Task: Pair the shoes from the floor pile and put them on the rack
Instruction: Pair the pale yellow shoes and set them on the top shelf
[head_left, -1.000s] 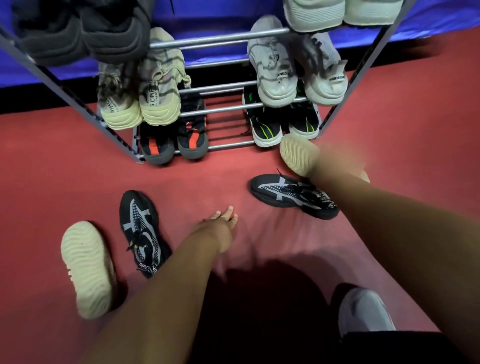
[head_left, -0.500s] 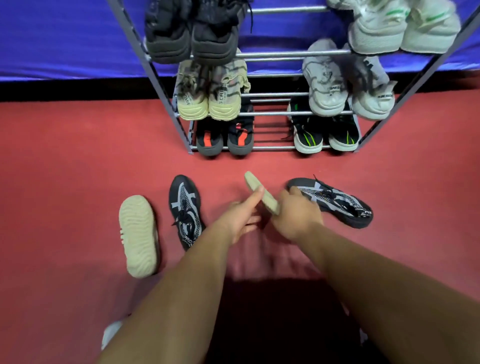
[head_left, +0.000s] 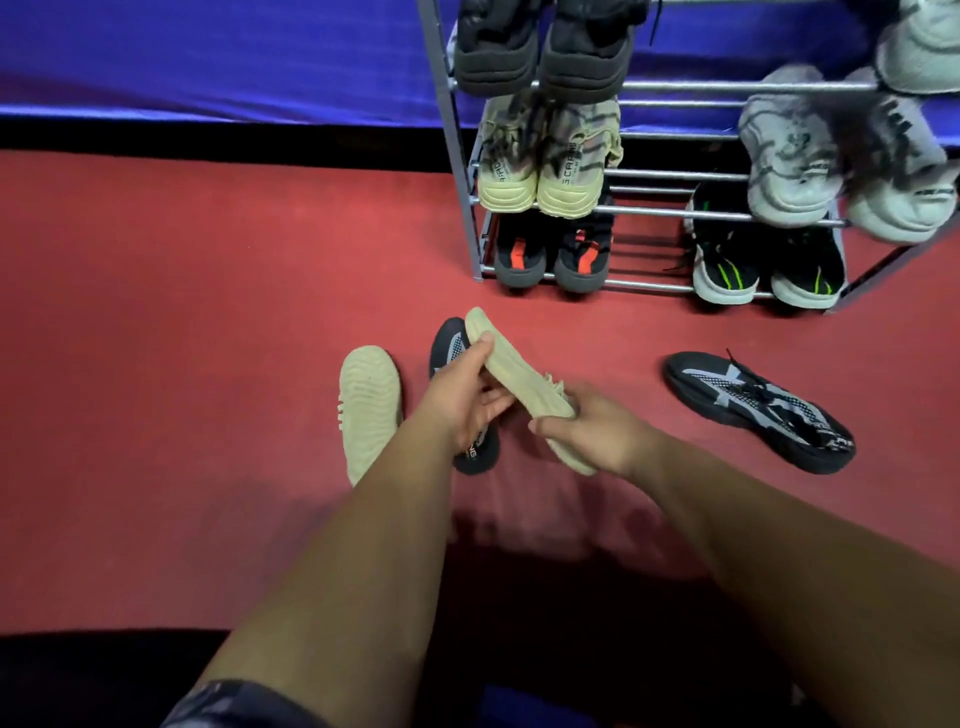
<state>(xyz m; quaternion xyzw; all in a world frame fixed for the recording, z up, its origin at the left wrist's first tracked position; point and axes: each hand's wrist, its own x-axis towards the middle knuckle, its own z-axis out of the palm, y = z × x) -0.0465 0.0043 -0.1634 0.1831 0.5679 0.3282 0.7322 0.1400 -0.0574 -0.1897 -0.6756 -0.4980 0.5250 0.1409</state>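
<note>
Two hands hold one beige sneaker (head_left: 504, 364) above the red floor (head_left: 208, 364) — left hand (head_left: 462, 400) gripping its toe end, right hand (head_left: 597, 431) curled round its heel; its sole-up mate (head_left: 366, 410) lies just left; the shoe rack (head_left: 452, 156) stands beyond.

Dim, even light; dark shadow pools on the floor (head_left: 156, 364) below; wide-angle edges bend, slight blur.

one head-worn view looks steeply down, close above the floor (head_left: 182, 364).
</note>
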